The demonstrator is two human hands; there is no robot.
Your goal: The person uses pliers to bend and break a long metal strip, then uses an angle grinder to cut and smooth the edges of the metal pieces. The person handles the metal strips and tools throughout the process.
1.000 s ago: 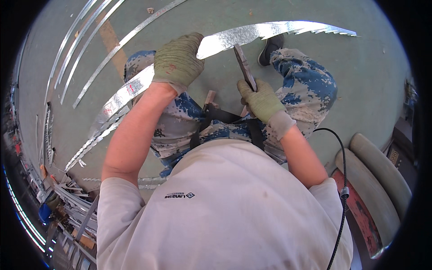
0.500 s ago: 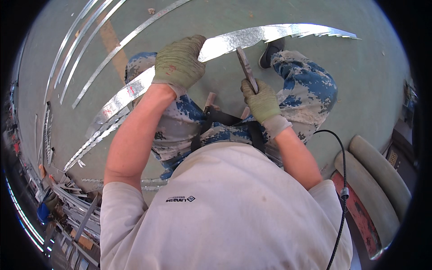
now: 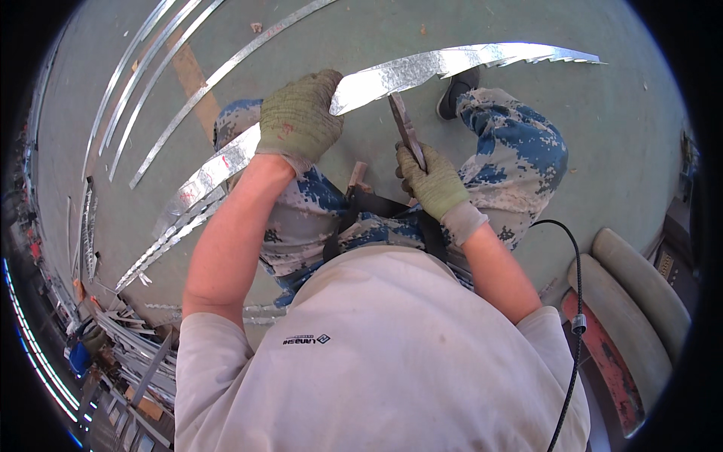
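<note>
A long, shiny sheet-metal strip (image 3: 410,70) runs across in front of me, from the lower left to the upper right. Its near edge is notched and bent toward the right end. My left hand (image 3: 301,117), in a worn green glove, is closed round the strip's middle. My right hand (image 3: 432,181), gloved alike, grips a flat, dark metal bar-like tool (image 3: 407,129). The tool points up and slightly left, its top end at or just below the strip's near edge; I cannot tell whether they touch. The palms and several fingertips are hidden.
Several narrow metal strips (image 3: 226,68) lie on the green floor (image 3: 361,38) at the upper left. Metal offcuts (image 3: 143,346) are piled at the lower left. Curved grey pieces (image 3: 640,282) and a red one (image 3: 606,361) stand at the right, near a black cable (image 3: 578,279).
The view has shifted slightly, so most things sit a little lower. The tool's top end has moved slightly left along the strip's near edge. Both hands keep their hold.
</note>
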